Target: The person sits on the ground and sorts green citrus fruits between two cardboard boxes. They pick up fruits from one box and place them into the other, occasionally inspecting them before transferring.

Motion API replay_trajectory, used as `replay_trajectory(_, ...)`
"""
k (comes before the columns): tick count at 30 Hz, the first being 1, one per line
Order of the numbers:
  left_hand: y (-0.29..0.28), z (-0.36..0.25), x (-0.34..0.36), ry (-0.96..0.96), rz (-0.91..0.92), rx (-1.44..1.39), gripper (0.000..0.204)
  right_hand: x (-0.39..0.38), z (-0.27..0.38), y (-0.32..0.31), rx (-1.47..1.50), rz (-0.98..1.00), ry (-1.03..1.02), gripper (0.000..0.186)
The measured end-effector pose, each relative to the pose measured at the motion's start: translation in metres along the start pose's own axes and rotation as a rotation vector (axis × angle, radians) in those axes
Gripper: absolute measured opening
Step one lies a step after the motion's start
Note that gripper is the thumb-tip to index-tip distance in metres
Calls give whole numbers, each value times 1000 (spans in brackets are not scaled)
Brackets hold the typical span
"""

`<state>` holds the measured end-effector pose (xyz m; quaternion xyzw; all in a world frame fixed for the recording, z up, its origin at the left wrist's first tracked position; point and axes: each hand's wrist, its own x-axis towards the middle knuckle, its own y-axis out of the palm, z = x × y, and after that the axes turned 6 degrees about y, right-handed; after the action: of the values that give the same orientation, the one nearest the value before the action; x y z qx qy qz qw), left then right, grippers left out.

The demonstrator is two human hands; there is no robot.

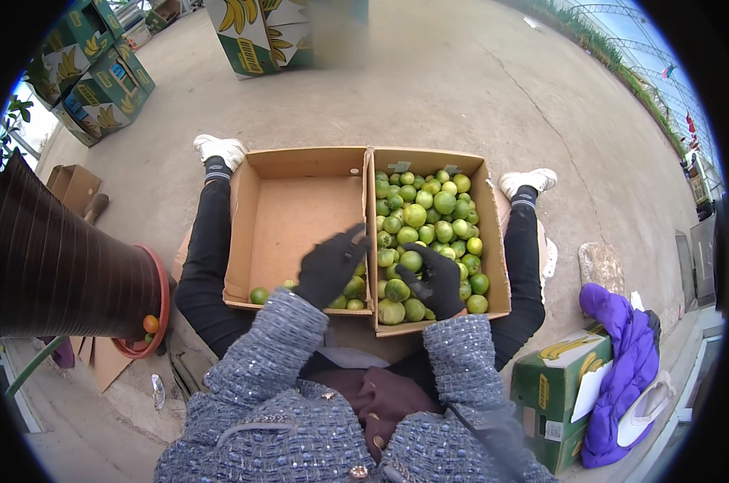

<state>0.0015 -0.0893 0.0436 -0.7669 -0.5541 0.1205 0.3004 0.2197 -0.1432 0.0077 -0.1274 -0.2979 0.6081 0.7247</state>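
Observation:
Two open cardboard boxes stand side by side between my legs. The right box is filled with round green fruits, some yellowish. In the left box several of the same fruits lie along the near side, and its brown bottom shows elsewhere. My left hand, in a black glove, is over the near right part of the left box, fingers apart and pointing at the shared wall. My right hand, also gloved in black, is above the right box, thumb and fingers closed around a round green fruit.
A brown ribbed pot with a red rim lies at my left. Banana cartons are stacked at the far left, and another carton stands ahead. At the lower right a green carton stands beside a purple jacket.

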Motion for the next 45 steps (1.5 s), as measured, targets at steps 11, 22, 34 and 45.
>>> replay_trajectory(11, 14, 63, -5, -12, 590, 476, 64, -12, -26, -25, -470, 273, -87, 26)
replay_trajectory(22, 19, 67, 2, -170, 293, 202, 51, -5, -14, -21, -256, 94, -23, 33)
replay_trajectory(34, 16, 46, -5, 60, 86, -500, 34, -14, 39, 12, -75, 162, -172, 56)
replay_trajectory(45, 48, 64, 18, 22, 483, 529, 35, -22, -13, -15, -369, -54, 249, 33)
